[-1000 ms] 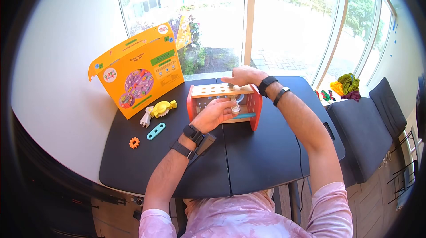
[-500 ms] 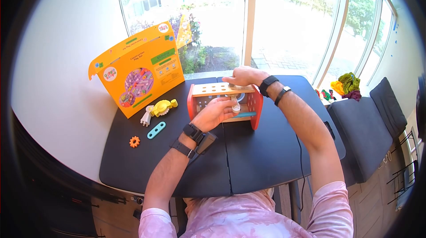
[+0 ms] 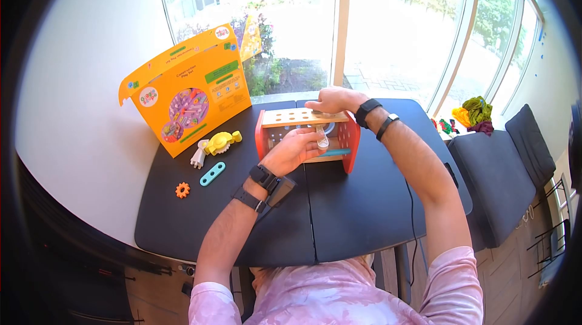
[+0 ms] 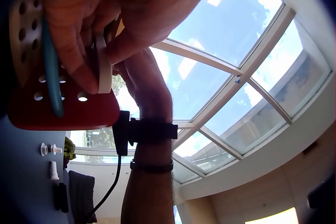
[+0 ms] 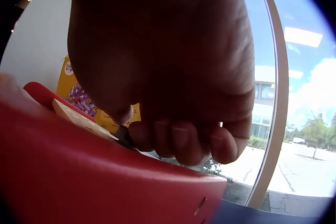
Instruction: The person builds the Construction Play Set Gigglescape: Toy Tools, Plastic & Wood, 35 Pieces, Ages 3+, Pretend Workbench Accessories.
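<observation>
One white strip (image 4: 105, 73), left hand (image 3: 293, 150) pinching — long axis seemingly toward person; right hand (image 3: 337, 101) grips grey piece (image 5: 124, 136).

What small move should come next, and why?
Perhaps twist the right hand slightly, left hand steady: the right pinches a small dark-grey piece at the perforated wooden panel, while the left pinches a long white piece below it.

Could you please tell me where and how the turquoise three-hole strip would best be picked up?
I would pinch the turquoise strip across its middle from above, thumb and finger on the two long edges. It is narrow and lies flat, with both long edges free; the orange gear and yellow toy sit beyond its ends.
</observation>
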### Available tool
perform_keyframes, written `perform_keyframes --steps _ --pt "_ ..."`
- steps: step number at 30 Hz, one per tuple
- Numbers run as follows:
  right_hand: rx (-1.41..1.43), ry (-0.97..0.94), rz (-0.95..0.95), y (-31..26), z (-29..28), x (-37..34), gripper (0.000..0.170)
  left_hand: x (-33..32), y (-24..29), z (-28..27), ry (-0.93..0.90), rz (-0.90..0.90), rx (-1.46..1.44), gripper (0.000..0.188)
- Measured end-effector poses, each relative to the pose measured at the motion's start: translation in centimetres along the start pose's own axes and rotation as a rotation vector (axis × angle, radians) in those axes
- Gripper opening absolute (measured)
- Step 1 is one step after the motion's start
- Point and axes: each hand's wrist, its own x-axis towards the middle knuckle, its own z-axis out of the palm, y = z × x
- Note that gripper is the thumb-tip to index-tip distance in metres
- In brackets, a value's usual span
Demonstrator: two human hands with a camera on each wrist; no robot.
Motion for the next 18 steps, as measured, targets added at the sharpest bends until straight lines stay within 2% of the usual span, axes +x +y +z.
perform_keyframes --steps 3,6,9,12,15,18 --pt "0.074 0.031 -0.021 0.7 0.4 0.3 0.072 -0.2 0.0 0.2 0.013 0.003 -0.005 0.020" --pt "0.061 -0.019 -0.082 0.4 0.0 0.1 0.073 -0.1 -0.1 0.0 0.002 0.002 -0.002 0.022" --pt "0.005 -0.008 0.045 -0.9 -0.5 -0.6 0.073 0.0 -0.1 -0.1 0.005 -0.002 -0.006 0.024" --pt "0.062 0.124 -0.054 1.0 1.4 0.5 0.073 -0.1 0.0 0.1 0.022 0.000 -0.002 0.023" --pt "-0.003 -0.004 -0.068 0.3 0.2 0.1 0.072 -0.2 0.1 0.2 0.017 0.001 -0.006 0.023" --pt "0.062 0.015 -0.003 -0.3 -0.2 -0.6 0.073 -0.2 0.0 0.2 0.026 0.001 -0.018 0.024"
